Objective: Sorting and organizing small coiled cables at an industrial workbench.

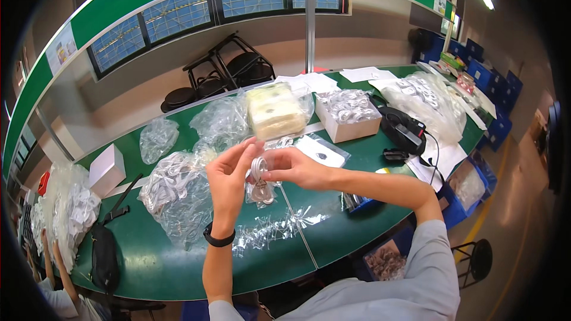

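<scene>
A coiled white cable (259, 168) is held upright above the green table, between my two hands. My right hand (296, 168) pinches it from the right, thumb in front. My left hand (231, 171), with a black band on the wrist, closes around its left side; some of those fingertips are hidden. Just below the coil is another looped white cable (262, 194), partly covered by a clear bag. Several small clear and white ties (264, 233) are scattered on the tabletop nearer to me.
Left of my hands lies a clear bag of coiled white cables (169, 184). Behind stand a yellowish wrapped stack (275, 113) and an open white box (357, 129) of bagged cables. A black pouch (402, 131) sits at right. Another person's arms (56, 261) reach in at far left.
</scene>
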`<action>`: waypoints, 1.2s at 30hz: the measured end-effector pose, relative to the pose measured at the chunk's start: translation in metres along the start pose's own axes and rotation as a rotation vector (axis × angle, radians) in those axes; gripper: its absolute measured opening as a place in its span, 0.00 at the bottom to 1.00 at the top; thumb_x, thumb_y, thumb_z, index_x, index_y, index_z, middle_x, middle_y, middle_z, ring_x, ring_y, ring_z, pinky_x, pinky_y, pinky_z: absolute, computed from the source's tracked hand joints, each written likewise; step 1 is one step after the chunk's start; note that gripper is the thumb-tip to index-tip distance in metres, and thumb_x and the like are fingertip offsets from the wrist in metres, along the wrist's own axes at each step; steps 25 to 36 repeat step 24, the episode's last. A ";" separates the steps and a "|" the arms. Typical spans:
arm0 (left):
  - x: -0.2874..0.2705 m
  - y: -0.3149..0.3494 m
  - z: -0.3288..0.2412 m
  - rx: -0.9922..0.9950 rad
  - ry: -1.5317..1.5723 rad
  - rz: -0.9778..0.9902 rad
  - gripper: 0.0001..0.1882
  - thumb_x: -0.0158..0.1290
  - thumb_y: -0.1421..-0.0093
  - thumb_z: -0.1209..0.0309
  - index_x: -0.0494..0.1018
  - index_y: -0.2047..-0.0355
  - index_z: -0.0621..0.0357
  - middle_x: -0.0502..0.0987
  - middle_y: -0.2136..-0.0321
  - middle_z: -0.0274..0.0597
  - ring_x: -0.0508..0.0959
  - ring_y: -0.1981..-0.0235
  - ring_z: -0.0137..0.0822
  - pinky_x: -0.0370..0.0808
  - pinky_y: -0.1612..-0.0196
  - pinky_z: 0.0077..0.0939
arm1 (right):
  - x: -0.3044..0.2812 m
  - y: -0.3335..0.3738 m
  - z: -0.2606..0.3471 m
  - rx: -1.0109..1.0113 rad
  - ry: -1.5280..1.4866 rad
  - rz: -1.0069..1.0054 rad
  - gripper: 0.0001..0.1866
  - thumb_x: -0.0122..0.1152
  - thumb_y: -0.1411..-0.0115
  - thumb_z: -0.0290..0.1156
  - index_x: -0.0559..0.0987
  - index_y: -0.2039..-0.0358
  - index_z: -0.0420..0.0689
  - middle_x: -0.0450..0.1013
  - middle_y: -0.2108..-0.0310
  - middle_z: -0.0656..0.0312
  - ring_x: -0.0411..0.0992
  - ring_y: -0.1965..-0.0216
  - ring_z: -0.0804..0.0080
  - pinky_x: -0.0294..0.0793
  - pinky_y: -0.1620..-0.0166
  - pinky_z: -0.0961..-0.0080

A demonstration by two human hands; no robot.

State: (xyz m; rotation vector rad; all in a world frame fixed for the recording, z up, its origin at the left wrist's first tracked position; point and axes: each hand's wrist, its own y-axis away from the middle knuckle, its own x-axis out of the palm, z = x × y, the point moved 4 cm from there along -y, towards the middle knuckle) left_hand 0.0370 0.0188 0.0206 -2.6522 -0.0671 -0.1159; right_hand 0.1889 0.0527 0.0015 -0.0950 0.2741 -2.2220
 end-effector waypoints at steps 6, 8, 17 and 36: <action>-0.012 -0.005 0.011 -0.011 0.054 -0.052 0.13 0.53 0.33 0.71 0.79 0.57 0.72 0.84 0.63 0.50 0.84 0.61 0.35 0.79 0.53 0.25 | -0.003 -0.005 0.001 -0.084 0.269 -0.136 0.25 0.64 0.40 0.28 0.69 0.43 0.37 0.73 0.48 0.54 0.71 0.45 0.69 0.68 0.39 0.69; -0.013 -0.004 0.010 0.015 -0.031 -0.085 0.12 0.54 0.34 0.73 0.79 0.58 0.73 0.84 0.64 0.49 0.84 0.62 0.34 0.79 0.54 0.23 | -0.007 -0.001 0.012 -0.106 0.481 -0.238 0.29 0.66 0.42 0.28 0.67 0.41 0.38 0.70 0.47 0.56 0.68 0.44 0.67 0.66 0.38 0.67; 0.000 0.002 0.010 0.035 -0.292 0.046 0.12 0.54 0.33 0.73 0.80 0.59 0.72 0.84 0.68 0.42 0.82 0.66 0.26 0.75 0.62 0.18 | 0.017 -0.001 0.071 -0.784 1.388 -0.387 0.12 0.70 0.51 0.27 0.83 0.63 0.46 0.71 0.57 0.60 0.69 0.53 0.58 0.68 0.49 0.63; 0.001 0.004 0.010 0.001 -0.161 0.083 0.12 0.53 0.33 0.73 0.78 0.56 0.72 0.84 0.68 0.44 0.83 0.64 0.29 0.77 0.59 0.21 | 0.015 0.001 0.069 -0.871 1.522 -0.397 0.17 0.68 0.50 0.28 0.82 0.57 0.49 0.72 0.52 0.59 0.69 0.48 0.58 0.67 0.44 0.59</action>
